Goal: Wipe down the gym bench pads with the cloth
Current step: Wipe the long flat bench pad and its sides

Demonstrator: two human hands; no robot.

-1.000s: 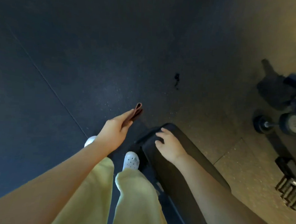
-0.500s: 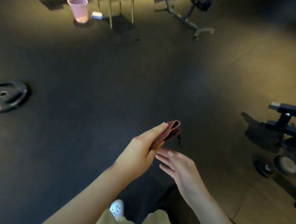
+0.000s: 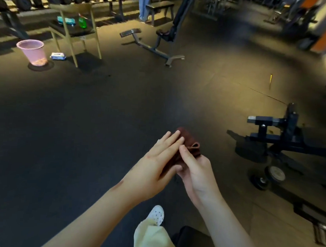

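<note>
- Left hand (image 3: 155, 163): fingers straight and together, flat over the folded cloth (image 3: 190, 142), thumb under it.
- Right hand (image 3: 197, 172): fingers curled, pinching the cloth's fold.
- Open floor (image 3: 84, 129) lies ahead and left of the fingers; the bench pad (image 3: 189, 239) is below.

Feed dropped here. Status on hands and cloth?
Left hand, right hand both pinching folded brown cloth, mid-air. Bench pad low in view, not touched. Nothing between.
</note>
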